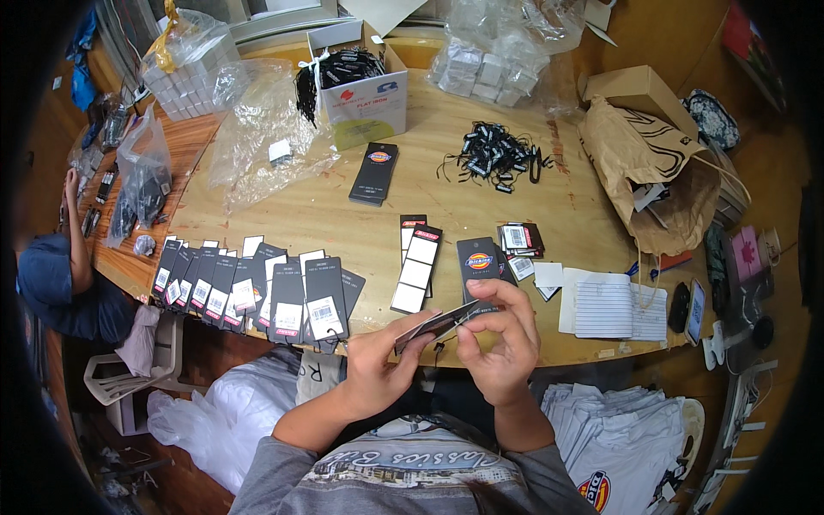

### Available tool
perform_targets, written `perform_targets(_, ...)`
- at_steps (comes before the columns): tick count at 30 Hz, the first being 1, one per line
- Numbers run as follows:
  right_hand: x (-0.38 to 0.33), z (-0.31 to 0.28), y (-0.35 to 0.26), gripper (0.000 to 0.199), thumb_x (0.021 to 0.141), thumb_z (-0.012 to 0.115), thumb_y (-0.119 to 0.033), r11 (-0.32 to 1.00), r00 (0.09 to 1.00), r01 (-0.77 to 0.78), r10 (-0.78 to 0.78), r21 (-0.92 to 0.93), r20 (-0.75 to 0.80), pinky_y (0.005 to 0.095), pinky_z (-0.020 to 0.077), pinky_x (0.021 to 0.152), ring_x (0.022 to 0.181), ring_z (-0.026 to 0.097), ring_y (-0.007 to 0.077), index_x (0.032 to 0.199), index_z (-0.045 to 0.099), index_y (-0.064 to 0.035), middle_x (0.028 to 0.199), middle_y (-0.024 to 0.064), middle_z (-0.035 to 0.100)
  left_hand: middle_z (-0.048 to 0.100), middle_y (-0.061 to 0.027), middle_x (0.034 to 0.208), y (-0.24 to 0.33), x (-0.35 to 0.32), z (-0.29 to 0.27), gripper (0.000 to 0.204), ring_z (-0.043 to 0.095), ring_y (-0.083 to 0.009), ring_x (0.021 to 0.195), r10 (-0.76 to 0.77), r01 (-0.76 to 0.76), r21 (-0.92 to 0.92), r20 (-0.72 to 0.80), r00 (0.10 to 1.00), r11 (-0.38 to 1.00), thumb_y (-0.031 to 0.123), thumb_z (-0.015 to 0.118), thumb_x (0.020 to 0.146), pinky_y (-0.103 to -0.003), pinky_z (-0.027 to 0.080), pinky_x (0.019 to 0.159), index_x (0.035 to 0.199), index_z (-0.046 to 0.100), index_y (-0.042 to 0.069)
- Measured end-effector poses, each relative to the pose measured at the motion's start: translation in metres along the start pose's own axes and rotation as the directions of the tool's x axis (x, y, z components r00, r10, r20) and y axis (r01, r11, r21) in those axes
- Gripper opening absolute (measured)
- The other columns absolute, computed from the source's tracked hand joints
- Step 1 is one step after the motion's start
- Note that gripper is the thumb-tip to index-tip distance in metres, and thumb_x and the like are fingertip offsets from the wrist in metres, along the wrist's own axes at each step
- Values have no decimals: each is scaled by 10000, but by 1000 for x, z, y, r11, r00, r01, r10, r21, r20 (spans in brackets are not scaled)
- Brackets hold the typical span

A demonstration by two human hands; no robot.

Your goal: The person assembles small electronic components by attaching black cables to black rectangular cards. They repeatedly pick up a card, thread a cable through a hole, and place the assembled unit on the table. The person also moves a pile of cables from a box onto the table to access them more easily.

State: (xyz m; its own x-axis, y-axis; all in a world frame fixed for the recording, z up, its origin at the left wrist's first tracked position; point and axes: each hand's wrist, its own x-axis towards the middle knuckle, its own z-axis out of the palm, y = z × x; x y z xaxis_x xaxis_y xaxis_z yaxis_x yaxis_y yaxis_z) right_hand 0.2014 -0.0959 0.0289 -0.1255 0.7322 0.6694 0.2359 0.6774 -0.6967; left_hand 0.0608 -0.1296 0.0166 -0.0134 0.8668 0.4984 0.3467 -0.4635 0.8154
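My left hand (376,360) is closed on a dark hang tag (436,326), held tilted over the table's near edge. At the tag's right end, my right hand (505,343) pinches with thumb and forefinger. A black tag string (439,348) dangles below the tag; the exact grip on it is partly hidden. Just beyond lie a stack of black tags with a colourful logo (479,257) and white sticker strips on dark backing (417,268). Fanned to the left are several tags with barcode stickers (292,300). A heap of black strings (499,154) sits farther back.
An open carton of black strings (365,103) stands at the back, near bagged white bundles (481,69). To the right are a paper bag (652,163), a notebook (605,305) and a phone (696,311). Another person (64,283) sits at left.
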Motion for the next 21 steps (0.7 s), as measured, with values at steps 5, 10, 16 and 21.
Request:
perform_targets(5, -2, 1, 1, 172, 605, 624, 39, 998, 1000, -4, 4, 58, 7, 312, 451, 710, 806, 553, 265, 720, 502, 2, 923, 164, 532, 604, -122, 828, 3, 2, 0, 326, 610, -205, 639, 69, -70, 59, 3, 998, 996, -75, 580, 663, -248, 476, 533, 976, 544, 9)
perform_targets(10, -4, 2, -1, 138, 645, 586, 51, 984, 996, -89, 89, 154, 10, 314, 443, 730, 826, 546, 245, 718, 474, 16, 912, 178, 519, 601, -125, 855, 4, 3, -2, 378, 607, -213, 640, 108, -112, 93, 51, 993, 989, -96, 562, 628, -256, 476, 534, 989, 540, 15)
perform_targets(16, -9, 11, -2, 144, 674, 519, 101, 946, 993, -103, 114, 306, -18, 320, 445, 744, 844, 535, 239, 752, 433, 15, 921, 177, 482, 594, -142, 863, -1, -3, 2, 394, 596, -237, 632, 238, -244, 148, 57, 970, 959, -107, 525, 618, -277, 471, 541, 998, 532, -3)
perform_targets(21, -10, 5, 10, 154, 692, 492, 111, 908, 983, -182, 162, 377, 85, 329, 446, 739, 844, 524, 235, 789, 425, 12, 914, 172, 461, 576, -167, 897, 5, 2, -8, 325, 587, -264, 686, 21, -40, 74, 242, 970, 997, -78, 500, 682, -277, 465, 565, 1002, 519, -22)
